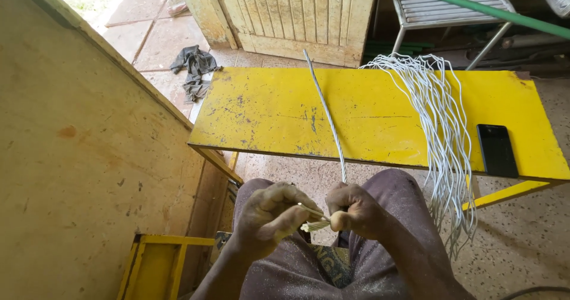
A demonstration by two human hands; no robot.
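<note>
Head view is looking down at a seated person's lap, where the left hand [270, 217] and the right hand [356, 210] are meeting just below the near edge of a scuffed yellow metal bench [267, 110]. Both hands are gripping the lower end of a twisted grey wire cable [329, 122]: the left fingers are pinching a single pale strand pulled out sideways, while the right fingers are clenching around the cable where its strands are fanning apart. The cable is rising from the hands and lying across the bench top, its far tip pointing toward a pale slatted wooden door [297, 15]. Just to the right of it, a loose bundle of wavy white wires [439, 128] is draping over the bench and hanging past its front edge beside the person's knee. A black rectangular phone [497, 150] is lying flat near the bench's right end. A crumpled grey rag [195, 68] is sitting on the tiled floor beyond the bench's left corner.
</note>
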